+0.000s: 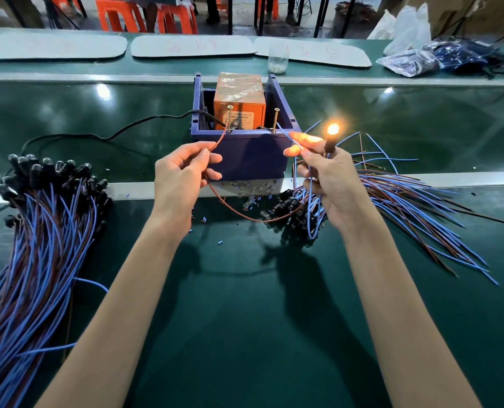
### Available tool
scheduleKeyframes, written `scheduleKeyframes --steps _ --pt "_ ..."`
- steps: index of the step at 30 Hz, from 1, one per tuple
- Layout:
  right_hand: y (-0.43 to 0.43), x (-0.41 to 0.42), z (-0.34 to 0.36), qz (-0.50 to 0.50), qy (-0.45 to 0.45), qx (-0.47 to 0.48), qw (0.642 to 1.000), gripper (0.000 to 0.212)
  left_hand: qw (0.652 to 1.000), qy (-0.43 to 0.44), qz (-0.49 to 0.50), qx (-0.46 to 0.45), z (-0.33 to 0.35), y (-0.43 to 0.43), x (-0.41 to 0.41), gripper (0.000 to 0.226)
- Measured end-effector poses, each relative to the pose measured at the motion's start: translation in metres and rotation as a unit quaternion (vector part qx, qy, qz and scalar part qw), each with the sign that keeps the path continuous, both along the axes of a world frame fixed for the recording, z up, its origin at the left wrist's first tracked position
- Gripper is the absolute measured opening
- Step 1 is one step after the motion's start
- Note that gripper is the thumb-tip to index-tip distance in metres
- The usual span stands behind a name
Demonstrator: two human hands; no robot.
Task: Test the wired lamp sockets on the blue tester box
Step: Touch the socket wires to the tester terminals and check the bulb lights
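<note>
With left hand (186, 172) pinching the brown wire (220, 139) and right hand (331, 187) gripping the lit socket (330, 144) (blue wire (284, 136) too) — we should hold both tips steady on the screws (275, 119) of the blue tester box (239, 156).

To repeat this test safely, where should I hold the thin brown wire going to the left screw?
Pinch the thin brown wire on its insulation, short of the tip, coming from the near side as the left hand does: its end leans up against the upright brass screw.

Glossy green belt surface (68, 113), matt blue plastic tester box (245, 154), brassy metal screws (275, 119), crinkled clear wrap (239, 83).
</note>
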State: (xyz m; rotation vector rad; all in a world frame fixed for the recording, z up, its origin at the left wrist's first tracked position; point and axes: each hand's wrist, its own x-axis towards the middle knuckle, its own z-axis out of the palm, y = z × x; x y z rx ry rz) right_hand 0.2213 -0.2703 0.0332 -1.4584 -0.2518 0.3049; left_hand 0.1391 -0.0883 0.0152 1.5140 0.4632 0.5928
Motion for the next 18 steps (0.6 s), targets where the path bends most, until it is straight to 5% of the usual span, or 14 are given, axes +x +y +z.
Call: scheduleKeyframes --steps 7,10,13,18 --pt "-0.001 -0.001 0.005 0.06 -0.025 -0.103 0.993 0.031 0.998 0.032 -0.058 0.013 0.003 0.005 -0.003 0.021" --pt "0.0 0.0 0.008 0.064 -0.017 -0.189 0.98 0.048 0.983 0.069 -0.148 0.081 0.003 0.011 -0.007 0.024" --pt "0.0 0.002 0.011 0.039 -0.003 -0.214 0.976 0.067 0.936 0.158 -0.246 0.197 0.005 0.02 -0.012 0.029" --pt "-0.005 -0.001 0.019 -0.016 0.011 -0.052 0.998 0.053 0.82 0.359 -0.291 0.338 -0.001 0.042 -0.017 0.019"
